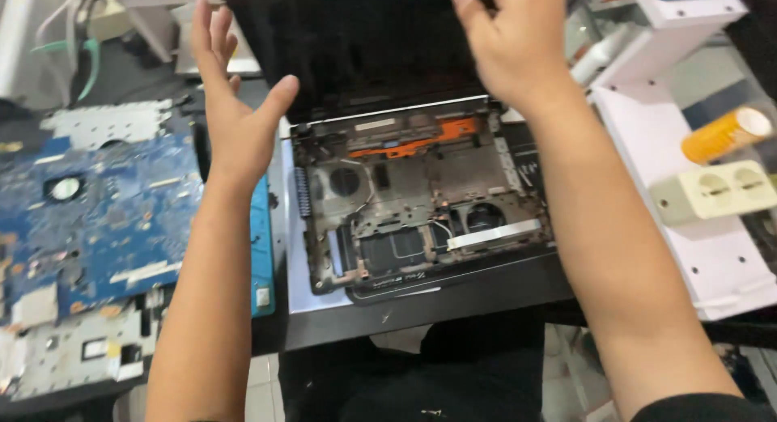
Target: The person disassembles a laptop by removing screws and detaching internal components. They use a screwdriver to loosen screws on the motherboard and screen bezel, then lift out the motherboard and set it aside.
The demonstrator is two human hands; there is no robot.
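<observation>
Both arms reach out over a stripped laptop (421,203) that sits in the middle of the dark surface (421,305), its top cover off so the bare base shows: a round fan hollow, grey metal plates, thin wires and an orange strip near the hinge. The dark screen lid (356,46) stands up at the back. The right hand (514,42) is on the upper right part of that lid, fingers (465,5) curled over its top edge and gripping it; the fingertips run out of the frame. The left hand (235,90) is held up flat just beside the lid's left edge, fingers spread and straight, thumb pointing toward the lid, holding nothing; whether it touches the lid I cannot tell.

To the left lies a big blue circuit board (97,220), with pale metal plates (105,122) above and below it, and a teal strip (261,252) between board and laptop. To the right stands a white shelf-like piece (688,228) carrying a cream double socket (712,191) and an orange roll (724,135)
</observation>
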